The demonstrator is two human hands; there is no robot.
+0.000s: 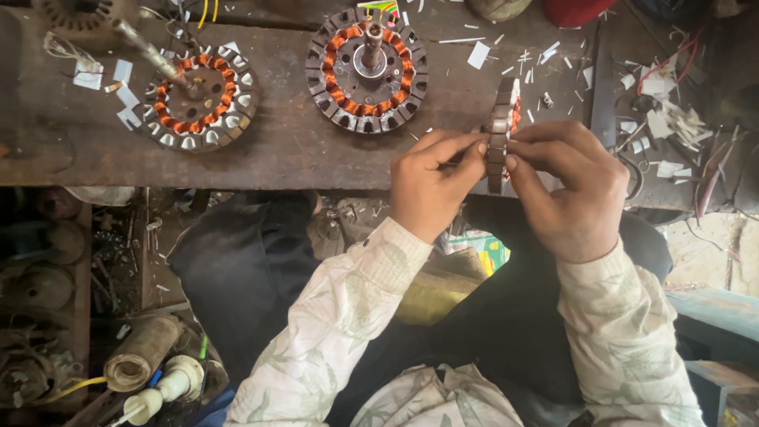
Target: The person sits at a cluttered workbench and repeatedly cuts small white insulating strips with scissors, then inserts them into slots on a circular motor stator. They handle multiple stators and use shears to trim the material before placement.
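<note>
My left hand (433,183) and my right hand (571,187) both grip a round metal stator (500,133) held on edge above the bench's front edge. Copper-orange winding shows along its right side. My left fingertips pinch its left face, while my right fingers wrap its right face. Two more stators lie flat on the bench: one with copper coils and a centre shaft (367,68), another with coils and a long shaft (198,96) further left.
The dark wooden bench (300,150) is strewn with white paper scraps (478,54) and wire bits (672,119). Below left lie rusty motor parts (39,285), a cardboard roll (141,354) and a white plug (170,383). My dark trousers fill the middle.
</note>
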